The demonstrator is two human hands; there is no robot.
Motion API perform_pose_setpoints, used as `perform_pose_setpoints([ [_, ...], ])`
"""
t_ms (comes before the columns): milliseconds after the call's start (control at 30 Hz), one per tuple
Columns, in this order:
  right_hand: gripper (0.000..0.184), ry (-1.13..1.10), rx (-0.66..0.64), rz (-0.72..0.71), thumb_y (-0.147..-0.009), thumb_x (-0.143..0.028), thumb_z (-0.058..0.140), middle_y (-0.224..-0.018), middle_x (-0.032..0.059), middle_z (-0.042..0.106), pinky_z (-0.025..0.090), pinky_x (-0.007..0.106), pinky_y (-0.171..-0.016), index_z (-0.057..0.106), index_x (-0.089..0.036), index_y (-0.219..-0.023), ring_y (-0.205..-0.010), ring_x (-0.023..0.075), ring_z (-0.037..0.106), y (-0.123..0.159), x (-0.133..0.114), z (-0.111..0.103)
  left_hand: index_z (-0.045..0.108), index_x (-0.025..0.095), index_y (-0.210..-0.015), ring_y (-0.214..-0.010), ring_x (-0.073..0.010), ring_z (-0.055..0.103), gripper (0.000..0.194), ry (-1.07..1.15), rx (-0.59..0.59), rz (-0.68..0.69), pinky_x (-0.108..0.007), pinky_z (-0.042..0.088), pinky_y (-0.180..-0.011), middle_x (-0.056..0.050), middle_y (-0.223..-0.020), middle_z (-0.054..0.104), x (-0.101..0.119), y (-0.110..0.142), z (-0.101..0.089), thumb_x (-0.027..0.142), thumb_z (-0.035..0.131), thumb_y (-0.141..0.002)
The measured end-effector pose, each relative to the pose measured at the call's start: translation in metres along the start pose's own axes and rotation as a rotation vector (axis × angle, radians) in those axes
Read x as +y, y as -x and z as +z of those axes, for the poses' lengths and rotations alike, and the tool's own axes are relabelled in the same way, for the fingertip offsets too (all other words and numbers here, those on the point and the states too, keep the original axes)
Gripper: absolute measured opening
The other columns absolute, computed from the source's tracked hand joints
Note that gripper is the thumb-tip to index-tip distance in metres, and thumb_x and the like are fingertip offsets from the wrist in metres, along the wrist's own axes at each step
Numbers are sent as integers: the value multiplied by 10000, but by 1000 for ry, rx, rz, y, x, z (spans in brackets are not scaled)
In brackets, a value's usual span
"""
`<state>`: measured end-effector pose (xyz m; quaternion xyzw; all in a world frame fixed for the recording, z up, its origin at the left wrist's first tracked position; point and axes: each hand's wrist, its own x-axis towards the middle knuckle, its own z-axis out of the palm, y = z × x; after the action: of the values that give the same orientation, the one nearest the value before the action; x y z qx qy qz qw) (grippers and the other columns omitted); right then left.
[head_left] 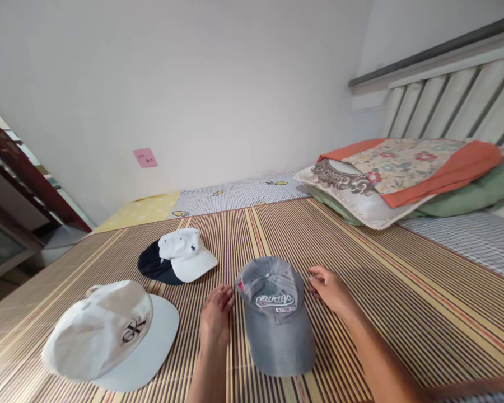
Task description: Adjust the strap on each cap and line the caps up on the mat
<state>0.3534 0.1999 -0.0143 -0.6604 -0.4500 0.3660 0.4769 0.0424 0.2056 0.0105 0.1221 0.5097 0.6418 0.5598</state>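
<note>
A grey baseball cap [277, 319] with white lettering lies on the striped bamboo mat [403, 291], its brim toward me. My left hand [216, 316] rests on the mat at the cap's left side, fingertips touching its edge. My right hand [330, 288] sits at the cap's right side, fingers curled against its edge. Neither hand lifts the cap. A large white cap [109, 336] with a dark logo lies at the lower left. A smaller white cap [185, 254] lies over a dark navy cap [153, 266] further back.
Stacked pillows [403, 173] in floral, orange and green covers lie at the right by a slatted headboard [457, 101]. A chequered sheet [235, 193] and a white wall with a pink note [145, 158] are behind. A dark wooden frame [21, 179] stands left.
</note>
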Motion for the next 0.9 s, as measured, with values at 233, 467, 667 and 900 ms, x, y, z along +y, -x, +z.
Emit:
perform_pose_setpoints([
  [233, 236, 122, -35, -105, -879, -313, 587, -780, 55, 730, 556, 310, -625, 674, -181, -1055, -694, 225, 754, 5, -18, -22, 714, 103, -972, -755, -165, 775, 189, -47, 20, -5, -232, 595, -641, -137, -919, 786, 9, 9, -2, 58, 531, -984],
  [467, 288, 147, -155, -216, -924, -385, 563, -889, 70, 768, 585, 334, -703, 672, -188, -1103, -794, 233, 781, 35, -64, -27, 689, 115, -956, -688, -139, 753, 193, -17, 15, -48, -208, 570, -586, -92, -842, 766, 20, 12, -7, 76, 510, -1016],
  [667, 171, 273, -445, -367, -920, -260, 632, -922, 36, 771, 534, 319, -741, 725, -230, -1060, -825, 197, 728, 108, -131, 5, 679, 111, -938, -638, -126, 741, 184, 26, 4, -114, -191, 559, -543, -81, -812, 758, 28, 14, -6, 84, 520, -1027],
  [900, 342, 659, -479, -511, -720, -32, 734, -1065, 98, 795, 589, 395, -843, 746, -180, -1028, -962, 297, 768, 155, -114, 52, 671, 103, -900, -587, -113, 723, 221, 82, -28, -175, -172, 555, -507, -58, -731, 732, 33, 15, -3, 50, 498, -1027],
])
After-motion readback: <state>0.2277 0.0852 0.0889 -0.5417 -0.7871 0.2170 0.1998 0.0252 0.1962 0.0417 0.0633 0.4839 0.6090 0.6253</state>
